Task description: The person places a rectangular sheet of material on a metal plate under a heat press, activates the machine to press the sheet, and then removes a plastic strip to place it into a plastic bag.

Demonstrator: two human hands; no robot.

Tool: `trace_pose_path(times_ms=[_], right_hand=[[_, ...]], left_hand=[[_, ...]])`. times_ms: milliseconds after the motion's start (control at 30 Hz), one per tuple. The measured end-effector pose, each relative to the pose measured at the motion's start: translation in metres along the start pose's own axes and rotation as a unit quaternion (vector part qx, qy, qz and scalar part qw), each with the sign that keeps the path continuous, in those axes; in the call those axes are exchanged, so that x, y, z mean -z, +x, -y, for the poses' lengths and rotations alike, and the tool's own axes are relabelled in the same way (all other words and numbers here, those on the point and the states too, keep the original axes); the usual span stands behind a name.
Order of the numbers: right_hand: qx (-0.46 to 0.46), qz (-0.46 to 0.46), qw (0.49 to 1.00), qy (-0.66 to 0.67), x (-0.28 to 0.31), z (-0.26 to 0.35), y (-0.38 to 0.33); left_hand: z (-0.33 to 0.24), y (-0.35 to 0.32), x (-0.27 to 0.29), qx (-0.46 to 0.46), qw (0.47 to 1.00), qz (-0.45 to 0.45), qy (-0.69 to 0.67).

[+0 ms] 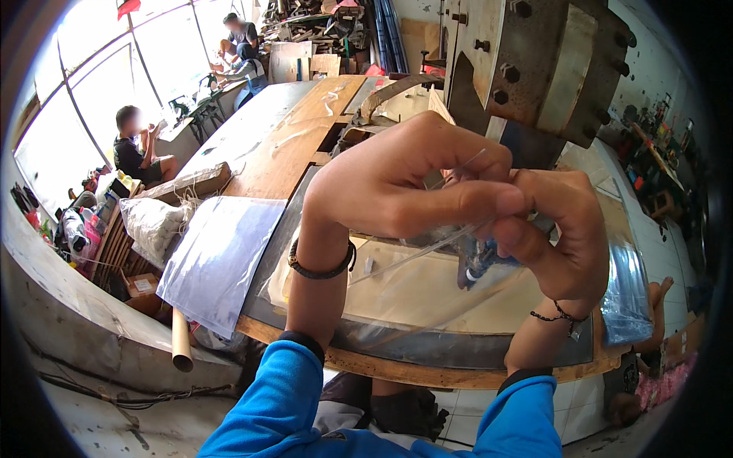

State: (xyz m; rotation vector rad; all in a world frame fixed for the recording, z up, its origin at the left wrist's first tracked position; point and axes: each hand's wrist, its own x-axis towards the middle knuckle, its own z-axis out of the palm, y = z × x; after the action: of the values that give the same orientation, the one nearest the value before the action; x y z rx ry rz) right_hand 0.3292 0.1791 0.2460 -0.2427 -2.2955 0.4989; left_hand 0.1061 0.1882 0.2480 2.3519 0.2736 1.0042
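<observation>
My left hand [405,179] and my right hand [561,233] are raised close together above the worktable, fingertips meeting. Between the thumbs and fingers of both hands is pinched a clear plastic strip [427,250]. It trails down and left, and a thin end pokes up above the fingers. Its full shape is hard to make out against the table. Under the hands lies a cream sheet [397,301] on the table's grey plate [458,343]. A small blue object [479,259] behind the strip is partly hidden by my right hand.
A heavy bolted machine head [550,69] overhangs the table just beyond my hands. Clear plastic sheets [221,263] hang over the left edge; bluish film [628,294] lies at the right. A cardboard tube [181,343] sticks out below. Several people sit at left, back and lower right.
</observation>
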Motion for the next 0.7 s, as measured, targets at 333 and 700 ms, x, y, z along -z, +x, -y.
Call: trace_pose_path(times_ms=[333,700], right_hand=[[-0.017,-0.009,1.0,-0.019,0.0012,0.0,-0.0031],[-0.022,-0.005,0.999,-0.041,0.0024,-0.0011,-0.0038]], left_hand=[[-0.0106,0.0025,-0.0011,0.052,0.998,0.016,0.023],[-0.0115,0.002,-0.0018,0.05,0.998,0.009,0.039]])
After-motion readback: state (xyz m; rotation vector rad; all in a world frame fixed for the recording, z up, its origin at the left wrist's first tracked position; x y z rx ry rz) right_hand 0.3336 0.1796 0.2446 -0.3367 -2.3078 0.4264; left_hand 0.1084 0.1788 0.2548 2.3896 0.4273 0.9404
